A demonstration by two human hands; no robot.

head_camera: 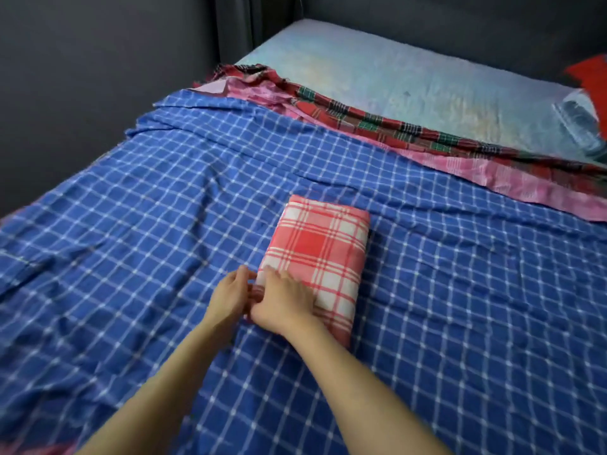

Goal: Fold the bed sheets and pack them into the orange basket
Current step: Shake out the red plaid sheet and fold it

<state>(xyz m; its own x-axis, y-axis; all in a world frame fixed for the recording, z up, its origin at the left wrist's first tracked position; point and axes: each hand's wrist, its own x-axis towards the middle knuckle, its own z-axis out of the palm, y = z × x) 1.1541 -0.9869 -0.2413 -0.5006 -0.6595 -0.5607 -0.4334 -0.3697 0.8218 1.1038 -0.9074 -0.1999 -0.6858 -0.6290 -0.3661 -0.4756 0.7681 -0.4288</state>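
A folded red-and-white plaid sheet lies as a thick rectangle on a spread blue checked sheet that covers most of the bed. My right hand rests flat on the near left corner of the folded sheet. Beside that corner, my left hand touches the folded edge with its fingertips. Whether those fingers pinch the cloth cannot be told. The orange basket is not in view.
A pink sheet and a dark red-green tartan sheet lie unfolded behind the blue one. Bare pale mattress shows at the head end. A clear plastic item and something red sit far right. Dark walls bound the bed.
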